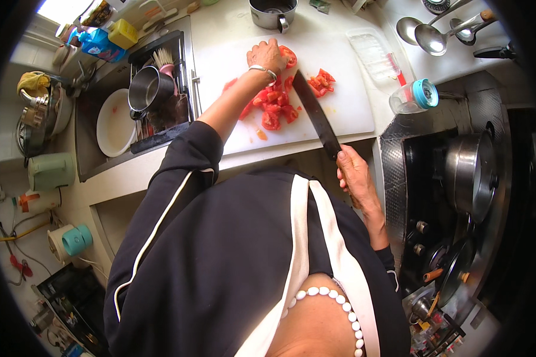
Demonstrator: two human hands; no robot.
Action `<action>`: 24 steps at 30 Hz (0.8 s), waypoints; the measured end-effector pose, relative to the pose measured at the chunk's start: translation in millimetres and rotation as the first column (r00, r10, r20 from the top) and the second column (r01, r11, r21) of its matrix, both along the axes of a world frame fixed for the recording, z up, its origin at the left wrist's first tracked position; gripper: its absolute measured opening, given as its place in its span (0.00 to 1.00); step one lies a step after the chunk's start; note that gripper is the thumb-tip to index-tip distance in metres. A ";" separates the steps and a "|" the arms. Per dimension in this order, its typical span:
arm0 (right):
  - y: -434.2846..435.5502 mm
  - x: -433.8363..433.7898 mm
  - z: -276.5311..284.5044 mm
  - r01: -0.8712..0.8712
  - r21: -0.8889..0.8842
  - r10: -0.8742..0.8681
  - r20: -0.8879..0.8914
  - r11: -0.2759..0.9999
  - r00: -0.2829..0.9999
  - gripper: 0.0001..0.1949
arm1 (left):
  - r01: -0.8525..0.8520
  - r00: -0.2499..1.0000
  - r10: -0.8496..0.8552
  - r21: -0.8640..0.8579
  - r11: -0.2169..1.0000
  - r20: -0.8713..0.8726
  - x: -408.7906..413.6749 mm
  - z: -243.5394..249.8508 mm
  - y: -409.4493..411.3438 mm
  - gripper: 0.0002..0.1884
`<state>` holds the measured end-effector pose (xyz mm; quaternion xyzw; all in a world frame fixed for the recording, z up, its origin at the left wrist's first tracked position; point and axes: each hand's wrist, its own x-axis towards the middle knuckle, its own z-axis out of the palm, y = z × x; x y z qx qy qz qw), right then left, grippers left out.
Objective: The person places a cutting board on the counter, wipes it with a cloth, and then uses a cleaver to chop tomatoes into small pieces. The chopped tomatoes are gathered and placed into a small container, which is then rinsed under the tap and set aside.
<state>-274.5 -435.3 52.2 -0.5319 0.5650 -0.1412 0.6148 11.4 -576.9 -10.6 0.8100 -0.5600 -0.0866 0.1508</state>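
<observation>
My left hand (266, 57) is at the far part of a white cutting board (353, 107), its fingers on a cut tomato piece (288, 57). In my right hand (353, 176) is the handle of a kitchen knife with a long dark blade (315, 114). The blade slants away from me over the board, its tip close to the tomato piece. Chopped tomato (272, 107) lies in a heap below my left wrist. A smaller group of tomato chunks (322, 82) sits to the right of the blade. My left forearm partly covers the heap.
Left of the board is a sink with a white basin (111, 122) and a small dark pot (149, 89). A metal pot (273, 13) stands beyond the board. To the right are a clear plastic tray (373, 53), a jar with a turquoise lid (413, 96), ladles (431, 39) and a stove pot (469, 172).
</observation>
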 end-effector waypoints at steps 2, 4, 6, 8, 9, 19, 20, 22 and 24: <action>0.3 -1.6 -0.9 -0.048 -0.015 0.048 -0.029 0.999 0.998 0.20 | -0.029 0.994 0.039 0.102 0.994 -0.100 -0.7 -1.6 -7.9 0.28; 0.2 -2.3 -1.2 -0.074 0.008 0.074 -0.065 0.997 0.995 0.20 | -0.052 0.965 0.095 0.177 0.983 -0.243 2.8 -10.3 -14.3 0.25; -3.3 0.5 -3.4 -0.072 -0.003 0.072 -0.048 0.997 0.996 0.21 | -0.035 0.976 0.074 0.187 0.982 -0.206 6.8 -16.2 -18.3 0.29; -8.3 4.8 -8.7 -0.041 -0.009 0.040 -0.026 0.999 0.999 0.22 | -0.014 0.980 0.050 0.186 0.982 -0.192 8.4 -21.1 -17.7 0.31; -12.1 8.1 -12.2 -0.009 -0.011 0.009 -0.014 1.000 1.000 0.23 | -0.001 0.980 0.036 0.177 0.984 -0.197 9.4 -22.4 -18.1 0.30; -12.3 9.5 -9.8 0.173 -0.014 -0.172 0.047 0.985 0.984 0.24 | 0.464 0.886 -0.460 0.094 0.881 -0.062 -5.4 -13.0 4.2 0.27; -10.6 10.7 -9.1 0.176 -0.023 -0.175 0.054 0.984 0.983 0.24 | 0.481 0.876 -0.481 0.178 0.859 -0.042 -8.1 -12.4 2.1 0.29; -9.2 11.7 -7.3 0.168 -0.029 -0.165 0.076 0.985 0.983 0.24 | 0.486 0.874 -0.469 0.217 0.847 -0.126 -6.1 -13.1 3.3 0.30; -11.8 11.5 -5.4 0.151 -0.030 -0.147 0.104 0.988 0.984 0.24 | 0.456 0.886 -0.426 0.171 0.874 -0.185 -3.1 -15.6 4.0 0.33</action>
